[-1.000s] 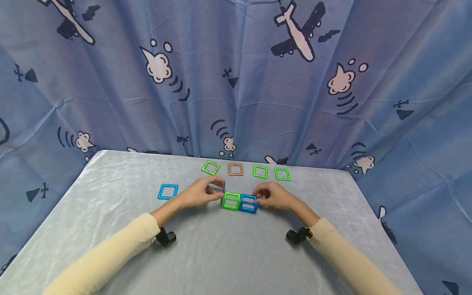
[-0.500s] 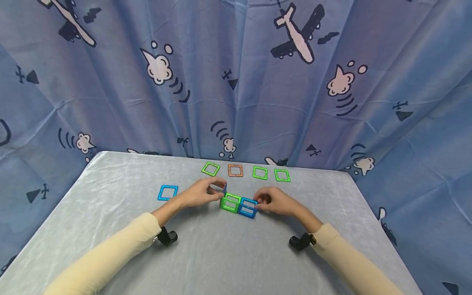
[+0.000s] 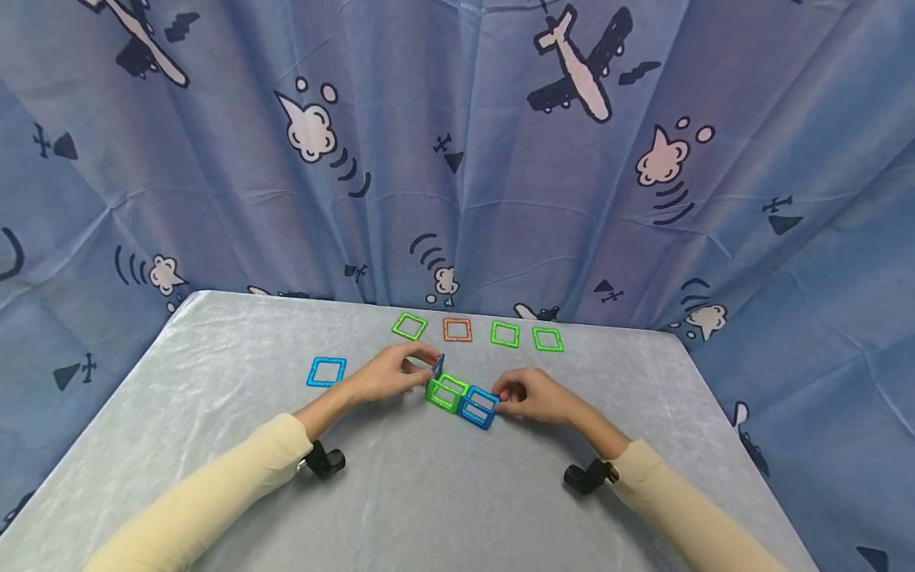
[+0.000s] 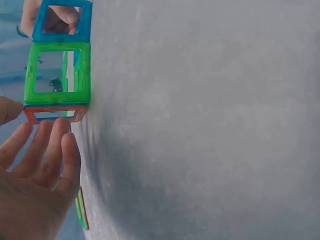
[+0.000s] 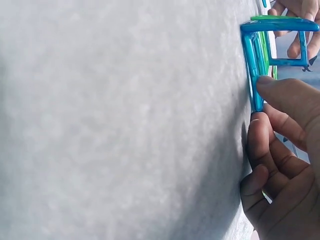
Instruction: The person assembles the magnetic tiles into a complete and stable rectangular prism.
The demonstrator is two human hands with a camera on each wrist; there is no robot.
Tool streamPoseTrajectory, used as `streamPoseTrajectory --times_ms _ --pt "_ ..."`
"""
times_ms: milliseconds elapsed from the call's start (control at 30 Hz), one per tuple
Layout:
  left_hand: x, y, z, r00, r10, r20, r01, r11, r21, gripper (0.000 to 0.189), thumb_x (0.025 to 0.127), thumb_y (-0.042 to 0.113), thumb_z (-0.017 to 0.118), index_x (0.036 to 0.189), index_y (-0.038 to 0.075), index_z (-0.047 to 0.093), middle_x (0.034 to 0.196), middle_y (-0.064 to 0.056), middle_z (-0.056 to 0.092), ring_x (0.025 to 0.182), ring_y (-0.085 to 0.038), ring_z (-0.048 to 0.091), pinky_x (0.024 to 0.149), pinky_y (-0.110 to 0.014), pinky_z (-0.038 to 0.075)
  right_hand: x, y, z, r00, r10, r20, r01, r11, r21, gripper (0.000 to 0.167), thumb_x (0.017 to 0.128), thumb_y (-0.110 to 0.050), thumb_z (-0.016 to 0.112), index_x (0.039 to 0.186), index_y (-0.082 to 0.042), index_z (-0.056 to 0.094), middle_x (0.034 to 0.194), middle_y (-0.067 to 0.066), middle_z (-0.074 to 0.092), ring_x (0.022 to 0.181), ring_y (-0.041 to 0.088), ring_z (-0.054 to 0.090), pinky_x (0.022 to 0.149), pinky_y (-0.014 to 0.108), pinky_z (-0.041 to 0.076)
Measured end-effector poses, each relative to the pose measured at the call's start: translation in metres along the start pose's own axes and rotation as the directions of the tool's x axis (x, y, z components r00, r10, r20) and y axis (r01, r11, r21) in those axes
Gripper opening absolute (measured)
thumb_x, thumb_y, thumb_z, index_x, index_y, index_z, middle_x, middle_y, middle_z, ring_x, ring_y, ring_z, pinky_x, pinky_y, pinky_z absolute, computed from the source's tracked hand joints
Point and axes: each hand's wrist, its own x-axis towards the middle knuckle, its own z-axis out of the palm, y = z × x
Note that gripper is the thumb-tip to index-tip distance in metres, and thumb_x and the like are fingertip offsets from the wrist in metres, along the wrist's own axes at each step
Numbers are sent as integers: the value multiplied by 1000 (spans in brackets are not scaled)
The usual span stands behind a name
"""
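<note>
Pinches blue tile (image 5: 254,67) with right hand (image 3: 536,395) and end tile (image 4: 56,107) with left hand (image 3: 389,373) at lower center, best pressing evenly inward.

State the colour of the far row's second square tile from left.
Orange square tile, clearest in the head view.

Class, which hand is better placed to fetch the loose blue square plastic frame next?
Probably the left hand: the loose blue square plastic frame lies closer to it; the right hand is beyond the joined green and blue square plastic frames.
</note>
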Motion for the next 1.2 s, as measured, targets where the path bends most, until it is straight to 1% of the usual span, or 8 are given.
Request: streamPoseTrajectory --times_ms 133,300,467,633,767,967,1067,1200 --pt "0 0 1 1000 29 0 -29 1000 8 35 102 9 62 135 0 59 126 -17 65 99 -25 68 76 -34 56 -3 -4 2 1000 -1 1 1 1000 2 15 90 -8 79 103 -4 73 84 -4 64 75 11 57 65 26 50" --pt "-2 -2 1 997 80 8 -80 997 16 38 98 1 64 135 -4 58 127 -19 63 107 -29 66 88 -33 55 -6 -8 6 1000 8 5 -8 1000 2 15 90 -7 79 103 -4 73 84 -4 63 75 11 57 65 26 50" --pt "-5 -4 -1 993 115 7 -115 993 11 38 97 -1 64 134 -6 59 128 -20 63 111 -32 64 93 -36 53 -9 -11 9 1000 16 12 -16 1000 20 13 90 -6 78 102 -4 73 83 -2 63 74 12 56 64 25 49" --pt "-8 -4 0 996 89 -18 -89 996 6 33 100 8 64 131 -4 62 125 -18 64 105 -28 67 91 -38 54 -12 -14 14 1000 8 5 -9 1000 29 13 90 -7 79 101 -5 72 82 -5 62 74 10 57 64 25 49" --pt "-7 -5 2 997 60 -51 -60 998 4 31 101 14 67 127 -1 66 121 -14 67 101 -25 69 87 -38 56 -14 -18 19 1000 -14 6 14 999 37 12 90 -6 79 100 -4 72 82 -5 62 73 9 57 64 26 50" --pt "-7 -9 4 995 63 -80 -63 998 -4 29 99 15 70 124 1 68 116 -12 68 99 -25 69 88 -37 55 -14 -25 26 999 -35 10 35 999 32 11 89 -5 79 98 -3 73 81 -7 62 73 8 58 64 25 51" --pt "-7 -8 4 994 65 -85 -65 998 5 28 99 15 71 124 2 68 116 -9 68 98 -23 69 87 -36 56 -14 -28 29 1000 -29 10 29 999 25 11 89 -4 79 97 -3 72 80 -7 62 72 7 57 64 25 51" --pt "-8 -6 3 994 71 -89 -69 997 23 27 99 14 70 123 3 69 117 -10 68 99 -23 69 87 -35 55 -14 -33 32 1000 -14 14 13 1000 22 10 89 -4 79 96 -4 71 79 -7 61 72 7 56 63 25 50"
